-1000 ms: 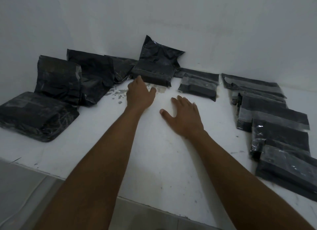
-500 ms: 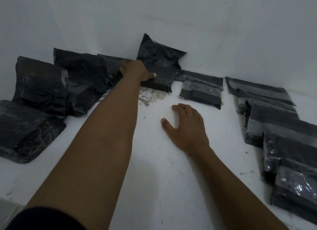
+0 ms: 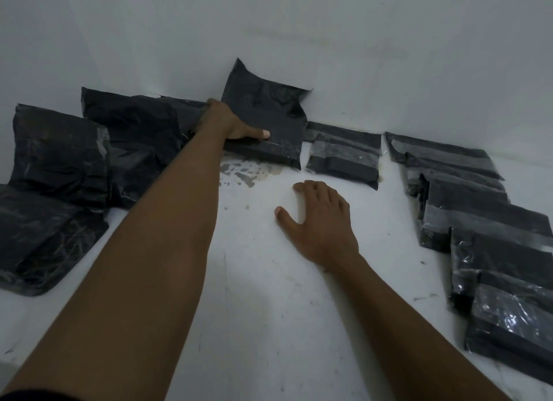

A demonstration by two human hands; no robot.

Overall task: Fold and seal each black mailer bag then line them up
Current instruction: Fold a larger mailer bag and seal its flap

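- Head view: left hand grasps the upright mailer bag at its left edge, thumb across the front, fingers hidden behind.
- Bag leans on the wall, lower edge on the white surface.
- Flat on that surface: right hand, fingers loosely spread, below and right of the bag, not touching it.
- Right side: folded bags in a line. Left side: puffy bags.

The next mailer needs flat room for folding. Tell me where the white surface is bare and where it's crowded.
Bare: the white surface between the forearms, and a strip between the right forearm and the folded mailer row. Crowded: the back wall and left side, where unfolded mailers lean and the left hand grips the upright mailer; the right hand rests mid-surface.
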